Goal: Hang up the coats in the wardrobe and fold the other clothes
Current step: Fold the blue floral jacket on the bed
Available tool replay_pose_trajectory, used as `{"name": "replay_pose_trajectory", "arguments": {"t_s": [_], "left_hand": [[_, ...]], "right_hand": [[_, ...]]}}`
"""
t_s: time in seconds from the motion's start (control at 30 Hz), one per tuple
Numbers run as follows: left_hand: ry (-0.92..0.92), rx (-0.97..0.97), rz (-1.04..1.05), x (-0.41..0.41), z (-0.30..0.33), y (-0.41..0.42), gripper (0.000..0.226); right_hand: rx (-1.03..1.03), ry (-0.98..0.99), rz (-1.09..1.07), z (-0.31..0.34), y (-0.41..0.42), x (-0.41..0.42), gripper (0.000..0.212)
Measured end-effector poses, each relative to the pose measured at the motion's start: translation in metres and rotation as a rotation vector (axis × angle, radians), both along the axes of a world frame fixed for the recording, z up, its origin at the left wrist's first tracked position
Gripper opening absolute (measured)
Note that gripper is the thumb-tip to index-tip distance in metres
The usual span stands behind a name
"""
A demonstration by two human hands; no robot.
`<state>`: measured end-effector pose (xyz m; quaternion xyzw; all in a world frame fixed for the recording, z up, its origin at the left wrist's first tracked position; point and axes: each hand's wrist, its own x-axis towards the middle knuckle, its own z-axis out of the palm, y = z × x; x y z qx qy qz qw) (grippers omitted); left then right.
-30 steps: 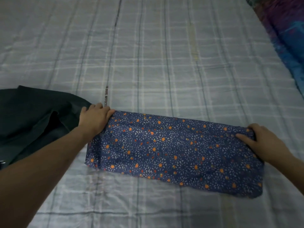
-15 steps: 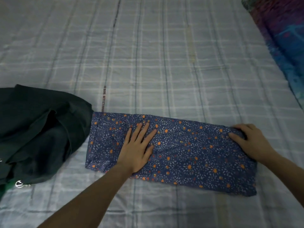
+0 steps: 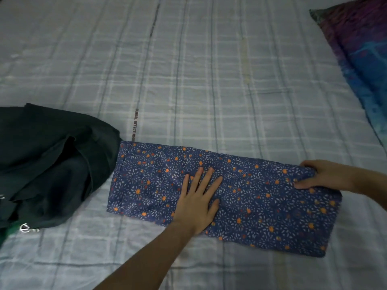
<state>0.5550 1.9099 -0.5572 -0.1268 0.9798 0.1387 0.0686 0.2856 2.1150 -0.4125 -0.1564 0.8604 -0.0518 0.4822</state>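
A blue garment [image 3: 261, 197] with a white and orange flower print lies folded into a long strip across the bed. My left hand [image 3: 199, 203] lies flat on its middle with the fingers spread. My right hand [image 3: 320, 174] grips the strip's far right corner, thumb on top of the cloth. A dark green garment [image 3: 50, 164] sits crumpled at the left, touching the strip's left end.
The bed is covered with a grey checked sheet [image 3: 209, 80]. A purple and blue pillow [image 3: 364, 55] lies at the upper right edge. A metal ring [image 3: 26, 228] shows at the dark garment's lower edge.
My left hand let go of the strip's left end and slid right along the cloth to its middle, now lying flat. My right hand stayed at the right corner.
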Motion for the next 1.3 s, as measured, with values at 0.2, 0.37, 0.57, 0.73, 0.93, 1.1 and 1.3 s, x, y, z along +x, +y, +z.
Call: {"name": "replay_pose_trajectory", "arguments": {"t_s": [0.2, 0.37, 0.57, 0.73, 0.93, 1.1, 1.3], "left_hand": [[-0.126, 0.221, -0.025, -0.008, 0.018, -0.012, 0.064], [0.226, 1.202, 0.599, -0.012, 0.097, -0.049, 0.018], [0.384, 2.003, 0.857, 0.045, 0.14, -0.113, 0.063], [0.227, 1.606, 1.058, 0.082, 0.125, -0.166, 0.052], [0.285, 0.817, 0.913, 0.087, 0.082, -0.171, 0.051], [0.488, 0.214, 0.65, 0.081, 0.099, -0.177, 0.044], [0.314, -0.014, 0.121, 0.079, 0.081, -0.139, 0.05]], "right_hand": [[-0.1, -0.205, 0.064, 0.086, -0.076, 0.03, 0.059], [-0.183, -0.206, 0.089, 0.105, -0.171, 0.079, 0.055], [-0.372, -0.455, -0.19, 0.086, -0.264, 0.15, 0.03], [-0.718, 0.124, 0.01, 0.029, -0.251, 0.171, 0.028], [-0.409, 0.602, 0.482, -0.057, -0.19, 0.204, 0.07], [-0.374, 0.735, 0.434, -0.082, -0.213, 0.23, 0.069], [-0.32, 0.742, 0.413, -0.1, -0.234, 0.241, 0.07]]}}
